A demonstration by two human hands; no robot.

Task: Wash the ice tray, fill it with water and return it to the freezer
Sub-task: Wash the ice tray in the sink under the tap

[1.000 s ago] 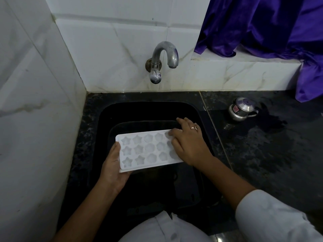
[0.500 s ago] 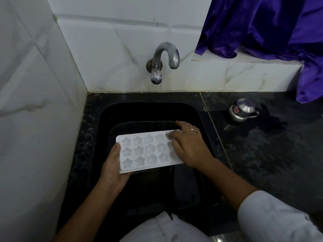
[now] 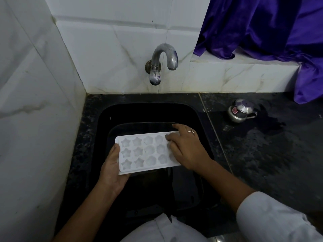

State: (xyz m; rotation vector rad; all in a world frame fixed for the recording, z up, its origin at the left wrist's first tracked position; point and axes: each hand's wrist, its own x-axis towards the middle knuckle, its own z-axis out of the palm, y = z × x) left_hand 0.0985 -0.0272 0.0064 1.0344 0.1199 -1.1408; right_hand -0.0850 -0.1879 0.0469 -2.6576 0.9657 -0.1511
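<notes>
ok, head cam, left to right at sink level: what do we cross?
Wall → left hand → tray → right hand → steel pot → purple cloth. Tap left out: it sits above the tray.

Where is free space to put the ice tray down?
Free: the counter right of the sink, nearer than the steel pot, but wet-looking. Crowded: over the sink, where the left hand and right hand are on the ice tray.

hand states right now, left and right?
Left hand: holding the ice tray by its left end.
Right hand: open, fingers resting on the tray's right end.
</notes>
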